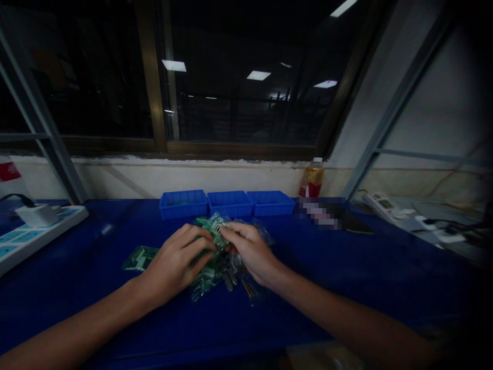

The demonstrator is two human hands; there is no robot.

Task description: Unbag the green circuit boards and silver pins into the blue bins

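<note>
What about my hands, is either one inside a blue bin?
No, your left hand and right hand are both at the plastic bags, in front of the blue bins.

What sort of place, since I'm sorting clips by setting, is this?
Likely a workshop or factory work area: bagged green parts, three blue bins in a row, and a power strip on the blue table.

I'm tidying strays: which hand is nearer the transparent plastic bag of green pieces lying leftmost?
Left. The left hand is just right of that bag; the right hand is farther right.
</note>
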